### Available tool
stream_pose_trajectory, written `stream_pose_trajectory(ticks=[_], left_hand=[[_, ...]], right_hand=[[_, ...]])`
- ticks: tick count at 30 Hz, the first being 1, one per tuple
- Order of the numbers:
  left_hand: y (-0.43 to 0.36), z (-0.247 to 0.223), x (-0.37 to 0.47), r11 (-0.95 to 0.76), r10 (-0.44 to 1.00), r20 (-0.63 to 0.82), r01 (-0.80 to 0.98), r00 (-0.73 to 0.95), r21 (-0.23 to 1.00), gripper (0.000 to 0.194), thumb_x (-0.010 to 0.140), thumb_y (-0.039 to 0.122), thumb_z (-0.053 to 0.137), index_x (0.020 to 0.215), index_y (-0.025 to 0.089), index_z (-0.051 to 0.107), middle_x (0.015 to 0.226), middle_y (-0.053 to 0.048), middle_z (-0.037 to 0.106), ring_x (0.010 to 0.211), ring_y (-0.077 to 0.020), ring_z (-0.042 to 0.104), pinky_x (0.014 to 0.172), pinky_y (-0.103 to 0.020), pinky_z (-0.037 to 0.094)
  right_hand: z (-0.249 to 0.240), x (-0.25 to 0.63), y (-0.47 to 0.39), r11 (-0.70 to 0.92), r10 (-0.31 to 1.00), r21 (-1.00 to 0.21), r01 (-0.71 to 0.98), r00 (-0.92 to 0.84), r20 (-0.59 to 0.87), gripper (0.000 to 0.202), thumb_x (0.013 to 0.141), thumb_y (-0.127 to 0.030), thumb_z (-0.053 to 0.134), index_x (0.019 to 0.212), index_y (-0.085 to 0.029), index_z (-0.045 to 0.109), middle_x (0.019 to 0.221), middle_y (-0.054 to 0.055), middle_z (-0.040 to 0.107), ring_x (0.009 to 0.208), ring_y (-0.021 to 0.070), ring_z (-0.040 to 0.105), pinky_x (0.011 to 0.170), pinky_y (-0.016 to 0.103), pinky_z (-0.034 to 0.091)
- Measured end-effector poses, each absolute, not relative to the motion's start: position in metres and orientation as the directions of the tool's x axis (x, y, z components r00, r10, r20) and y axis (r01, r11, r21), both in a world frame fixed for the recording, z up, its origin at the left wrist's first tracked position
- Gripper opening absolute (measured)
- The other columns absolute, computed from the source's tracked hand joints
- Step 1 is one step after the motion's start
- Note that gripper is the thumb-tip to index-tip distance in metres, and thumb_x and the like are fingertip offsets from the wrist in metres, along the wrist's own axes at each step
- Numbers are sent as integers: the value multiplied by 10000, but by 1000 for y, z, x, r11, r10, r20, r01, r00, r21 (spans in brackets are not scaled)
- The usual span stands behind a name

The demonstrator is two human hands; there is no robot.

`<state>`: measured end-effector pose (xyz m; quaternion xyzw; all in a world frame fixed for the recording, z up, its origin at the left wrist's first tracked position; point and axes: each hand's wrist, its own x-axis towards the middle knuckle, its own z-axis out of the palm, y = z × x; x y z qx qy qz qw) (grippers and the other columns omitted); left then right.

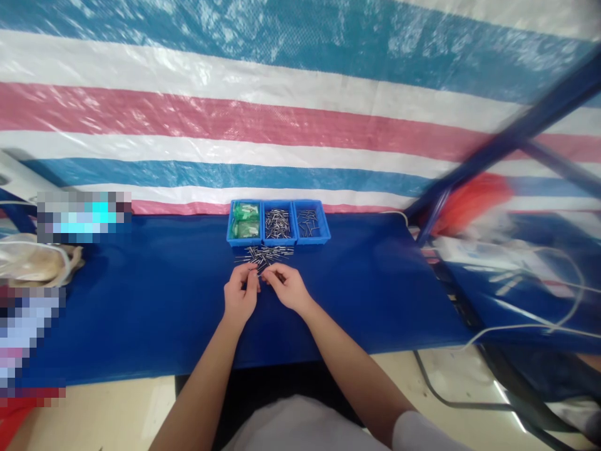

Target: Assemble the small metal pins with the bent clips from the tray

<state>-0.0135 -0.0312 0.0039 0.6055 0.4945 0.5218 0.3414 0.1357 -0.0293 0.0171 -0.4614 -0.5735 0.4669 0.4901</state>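
Note:
A loose pile of thin metal pins (pixel 265 255), which look like blind rivets, lies on the blue table (pixel 366 294). At its near edge, my left hand (pixel 241 293) is closed, thumb and fingers pinched together. My right hand (pixel 290 289) pinches just beside it, the fingertips of both almost meeting. What sits between the fingertips is too small to make out. Behind the pile stand three joined blue bins: the left bin (pixel 229 235) has green-printed packets (pixel 246 219), the middle one holds many metal pins (pixel 278 224), and the right bin (pixel 319 240) contains fewer, thinner pins (pixel 307 222).
A striped plastic sheet (pixel 282 119) hangs behind the table. Dark blue frame bars (pixel 498 141) slant up at the right. To the left lies a bag-like bundle (pixel 40 263) near blurred-out areas. A white cable (pixel 507 327) and a second table with items are at the right.

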Motion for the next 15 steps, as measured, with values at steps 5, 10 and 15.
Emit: stream_pose_trajectory(ticks=[5,10,15], left_hand=[[-31,3,-14,-256,961,274,262,-37,931,228,951,359,538,1111,203,586,601,47,586,525,-93,585,592,-229,502],[-30,2,-13,-260,958,282,261,-52,930,250,948,388,536,1106,202,591,601,47,586,519,-99,587,579,-232,497],[-30,3,-13,-258,956,286,272,-71,927,251,949,391,536,1105,203,595,605,46,587,516,-99,582,577,-234,491]], right_hand=[[19,137,-29,194,979,-973,125,-87,184,149,889,-301,614,893,-204,727,865,48,723,760,168,658,700,278,519],[21,139,-29,252,967,-952,175,-89,239,140,898,-280,616,906,-229,746,900,43,735,806,177,660,740,293,523],[21,137,-29,230,973,-960,159,-61,223,132,875,-302,649,897,-227,757,892,41,746,750,169,655,695,288,524]])
